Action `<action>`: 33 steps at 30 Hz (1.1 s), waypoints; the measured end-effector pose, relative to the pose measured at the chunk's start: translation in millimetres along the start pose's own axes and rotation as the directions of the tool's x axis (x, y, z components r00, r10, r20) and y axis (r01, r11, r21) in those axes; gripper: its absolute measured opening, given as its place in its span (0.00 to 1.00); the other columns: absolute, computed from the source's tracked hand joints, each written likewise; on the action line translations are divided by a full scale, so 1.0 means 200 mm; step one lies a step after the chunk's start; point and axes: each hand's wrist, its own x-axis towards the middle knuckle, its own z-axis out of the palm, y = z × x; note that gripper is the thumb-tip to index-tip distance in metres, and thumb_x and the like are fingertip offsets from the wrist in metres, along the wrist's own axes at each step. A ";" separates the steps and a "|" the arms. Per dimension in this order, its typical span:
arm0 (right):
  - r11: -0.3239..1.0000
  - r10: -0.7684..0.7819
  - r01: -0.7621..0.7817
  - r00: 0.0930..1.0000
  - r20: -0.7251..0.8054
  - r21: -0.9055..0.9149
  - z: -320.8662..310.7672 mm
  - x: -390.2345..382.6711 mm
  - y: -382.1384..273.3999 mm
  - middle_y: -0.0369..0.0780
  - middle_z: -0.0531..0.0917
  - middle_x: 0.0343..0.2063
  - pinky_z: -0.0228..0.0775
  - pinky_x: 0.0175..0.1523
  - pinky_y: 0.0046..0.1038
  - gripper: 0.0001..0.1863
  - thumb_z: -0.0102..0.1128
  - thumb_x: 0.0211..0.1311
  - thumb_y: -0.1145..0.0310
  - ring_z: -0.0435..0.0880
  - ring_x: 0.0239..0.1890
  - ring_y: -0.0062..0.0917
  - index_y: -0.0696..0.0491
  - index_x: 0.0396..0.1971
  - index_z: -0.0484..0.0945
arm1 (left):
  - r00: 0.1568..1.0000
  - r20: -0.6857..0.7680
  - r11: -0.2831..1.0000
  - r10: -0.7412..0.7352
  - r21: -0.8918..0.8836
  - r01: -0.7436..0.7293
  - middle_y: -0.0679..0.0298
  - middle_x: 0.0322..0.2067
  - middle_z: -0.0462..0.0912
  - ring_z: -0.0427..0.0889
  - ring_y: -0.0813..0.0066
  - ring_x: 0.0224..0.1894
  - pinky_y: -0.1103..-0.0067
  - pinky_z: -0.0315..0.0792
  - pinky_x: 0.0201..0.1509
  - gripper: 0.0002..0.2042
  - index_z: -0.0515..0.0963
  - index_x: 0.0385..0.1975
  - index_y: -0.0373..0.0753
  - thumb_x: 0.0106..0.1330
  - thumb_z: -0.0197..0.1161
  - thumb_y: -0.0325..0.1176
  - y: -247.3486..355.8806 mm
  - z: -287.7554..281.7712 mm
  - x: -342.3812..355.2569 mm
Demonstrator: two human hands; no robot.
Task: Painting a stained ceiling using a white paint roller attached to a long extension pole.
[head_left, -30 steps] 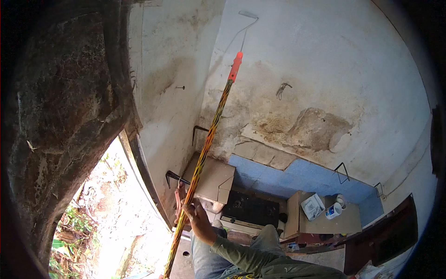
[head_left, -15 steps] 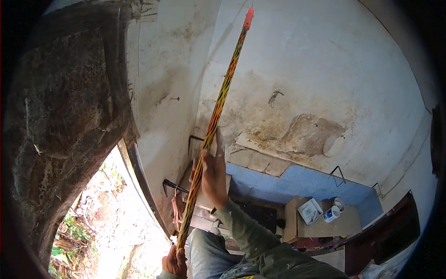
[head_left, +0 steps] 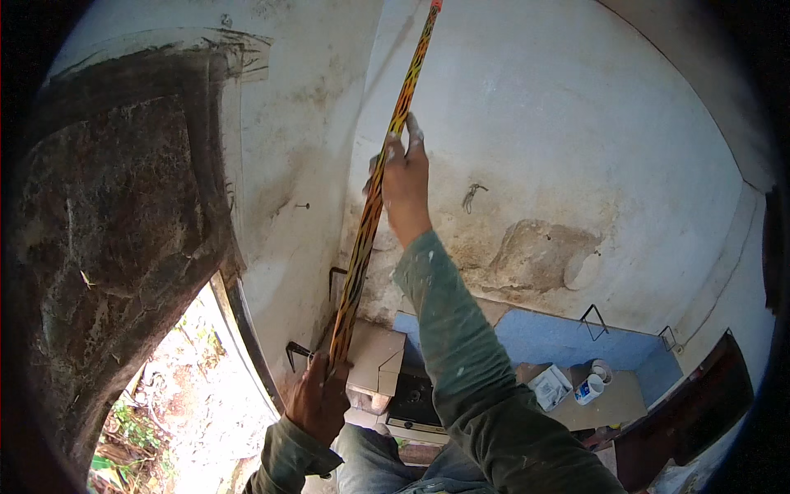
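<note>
A long pole [head_left: 360, 257] patterned in yellow, orange and black slants up in front of me toward the stained white wall. Its red end piece [head_left: 436, 5] shows at the top edge, and whatever is beyond that is out of view. My left hand [head_left: 318, 401] is closed round the pole's lower end, low beside the doorway. Higher up, my right hand [head_left: 405, 183] grips the shaft, its index finger stretched along it. White specks dot the fingers and green sleeve of my right arm.
At left, a dark door [head_left: 115, 214] stands by a bright opening to outdoors. Metal brackets [head_left: 296, 354] jut from the walls. Below are a black stove [head_left: 414, 402] and a counter [head_left: 619, 403] bearing white tubs [head_left: 589, 389] and a packet [head_left: 550, 387]. A hook [head_left: 472, 196] hangs on the wall.
Both hands have risen, and the pole has moved up with its red end nearly leaving the view. My right arm now reaches farther up. The view has tilted slightly upward.
</note>
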 end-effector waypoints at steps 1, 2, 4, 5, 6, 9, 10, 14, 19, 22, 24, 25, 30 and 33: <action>0.999 -0.031 0.030 1.000 -0.007 -0.039 -0.03 0.07 -0.02 0.36 0.71 0.31 0.71 0.20 0.25 0.27 0.43 0.71 0.66 0.74 0.23 0.19 0.49 0.68 0.54 | 0.986 -0.096 0.987 0.135 0.100 -0.125 0.57 0.27 0.77 0.76 0.71 0.21 0.77 0.72 0.23 0.14 0.68 0.53 0.32 0.68 0.52 0.25 0.05 -0.02 0.10; 0.996 -0.059 0.059 0.998 -0.008 -0.066 -0.02 0.13 -0.06 0.36 0.71 0.31 0.71 0.20 0.26 0.26 0.43 0.71 0.66 0.74 0.24 0.20 0.50 0.67 0.54 | 0.946 -0.179 0.948 0.271 0.222 -0.229 0.60 0.25 0.76 0.75 0.74 0.19 0.78 0.72 0.23 0.14 0.68 0.53 0.34 0.69 0.52 0.28 0.09 -0.05 0.15; 0.998 -0.039 0.038 0.999 -0.004 -0.055 0.00 0.20 -0.14 0.36 0.71 0.31 0.72 0.21 0.27 0.26 0.42 0.71 0.68 0.74 0.25 0.21 0.51 0.67 0.54 | 0.924 0.077 0.878 -0.374 -0.292 0.379 0.65 0.19 0.72 0.69 0.79 0.16 0.79 0.67 0.22 0.17 0.70 0.54 0.36 0.71 0.51 0.38 0.10 -0.04 0.18; 1.000 -0.002 0.002 1.000 0.004 -0.016 0.02 0.22 -0.19 0.37 0.71 0.31 0.72 0.21 0.28 0.26 0.42 0.70 0.68 0.73 0.25 0.21 0.51 0.67 0.54 | 0.921 0.064 0.846 -0.384 -0.376 0.379 0.67 0.18 0.69 0.67 0.81 0.15 0.80 0.65 0.20 0.18 0.70 0.54 0.37 0.72 0.50 0.41 0.12 -0.06 0.24; 0.999 0.036 -0.037 0.999 0.014 0.024 0.04 0.24 -0.23 0.37 0.71 0.31 0.72 0.22 0.28 0.26 0.41 0.70 0.69 0.73 0.24 0.21 0.52 0.67 0.54 | 0.917 0.054 0.807 -0.395 -0.457 0.375 0.69 0.16 0.67 0.65 0.82 0.15 0.81 0.62 0.19 0.19 0.70 0.55 0.37 0.72 0.49 0.44 0.15 -0.10 0.31; 1.000 0.023 -0.023 1.000 0.001 -0.014 0.03 0.33 -0.30 0.37 0.70 0.31 0.71 0.22 0.28 0.26 0.40 0.70 0.70 0.72 0.24 0.22 0.54 0.67 0.53 | 0.850 0.167 0.654 -0.500 -0.570 0.497 0.70 0.16 0.65 0.63 0.84 0.15 0.83 0.59 0.18 0.19 0.69 0.55 0.37 0.73 0.46 0.43 0.30 -0.18 0.48; 0.999 0.047 -0.047 0.999 0.004 -0.022 0.03 0.35 -0.32 0.38 0.70 0.31 0.71 0.21 0.28 0.27 0.40 0.70 0.70 0.72 0.24 0.22 0.55 0.67 0.52 | 0.812 0.213 0.592 -0.544 -0.588 0.551 0.71 0.16 0.64 0.63 0.84 0.15 0.83 0.59 0.18 0.18 0.68 0.55 0.37 0.73 0.46 0.42 0.31 -0.19 0.50; 0.998 0.002 -0.002 1.000 -0.003 -0.063 0.02 0.39 -0.31 0.38 0.69 0.28 0.71 0.20 0.27 0.27 0.41 0.70 0.70 0.72 0.22 0.22 0.57 0.66 0.52 | 0.838 0.144 0.615 -0.526 -0.616 0.492 0.71 0.17 0.65 0.63 0.84 0.15 0.83 0.60 0.18 0.17 0.68 0.55 0.38 0.73 0.48 0.41 0.26 -0.13 0.52; 0.987 0.014 -0.014 1.000 -0.001 -0.161 -0.05 0.28 -0.18 0.39 0.71 0.27 0.71 0.18 0.28 0.26 0.41 0.70 0.69 0.72 0.20 0.22 0.54 0.66 0.53 | 0.876 0.076 0.738 -0.477 -0.506 0.446 0.60 0.14 0.72 0.72 0.72 0.14 0.73 0.66 0.18 0.16 0.68 0.48 0.34 0.71 0.49 0.41 0.13 0.02 0.40; 0.981 0.035 -0.037 0.999 -0.014 -0.193 -0.10 0.11 -0.05 0.39 0.72 0.27 0.71 0.17 0.28 0.26 0.42 0.70 0.68 0.73 0.19 0.22 0.50 0.67 0.54 | 0.790 0.152 0.690 -0.594 -0.409 0.597 0.57 0.15 0.74 0.75 0.61 0.18 0.63 0.71 0.33 0.16 0.69 0.47 0.35 0.71 0.49 0.41 0.01 0.15 0.18; 0.964 0.041 -0.046 0.999 -0.026 -0.261 -0.09 -0.04 0.01 0.42 0.78 0.21 0.71 0.27 0.33 0.27 0.44 0.69 0.67 0.77 0.20 0.27 0.51 0.67 0.54 | 0.804 0.127 0.746 -0.581 -0.313 0.588 0.57 0.15 0.74 0.77 0.57 0.20 0.59 0.66 0.43 0.16 0.69 0.47 0.35 0.70 0.49 0.41 -0.06 0.23 0.02; 0.967 0.046 -0.049 0.999 -0.020 -0.251 -0.08 -0.10 0.03 0.42 0.78 0.21 0.71 0.27 0.33 0.27 0.44 0.69 0.67 0.77 0.20 0.27 0.51 0.67 0.54 | 0.817 0.105 0.791 -0.566 -0.210 0.575 0.57 0.16 0.75 0.78 0.54 0.23 0.54 0.61 0.53 0.16 0.69 0.47 0.36 0.70 0.48 0.41 -0.09 0.25 -0.04; 0.953 -0.007 0.000 1.000 -0.020 -0.303 -0.18 -0.08 0.06 0.39 0.76 0.19 0.70 0.25 0.32 0.27 0.43 0.70 0.67 0.76 0.19 0.25 0.51 0.68 0.53 | 0.875 0.025 0.860 -0.484 -0.173 0.481 0.54 0.18 0.76 0.79 0.49 0.27 0.52 0.58 0.54 0.14 0.69 0.45 0.36 0.69 0.49 0.40 0.03 0.23 0.06; 0.979 0.053 -0.057 0.998 -0.024 -0.198 -0.11 0.07 -0.06 0.38 0.74 0.18 0.71 0.21 0.29 0.27 0.43 0.70 0.68 0.75 0.17 0.23 0.50 0.67 0.53 | 0.745 0.211 0.642 -0.633 -0.395 0.657 0.47 0.21 0.77 0.79 0.46 0.24 0.61 0.69 0.26 0.14 0.68 0.45 0.34 0.71 0.49 0.40 0.06 0.14 0.22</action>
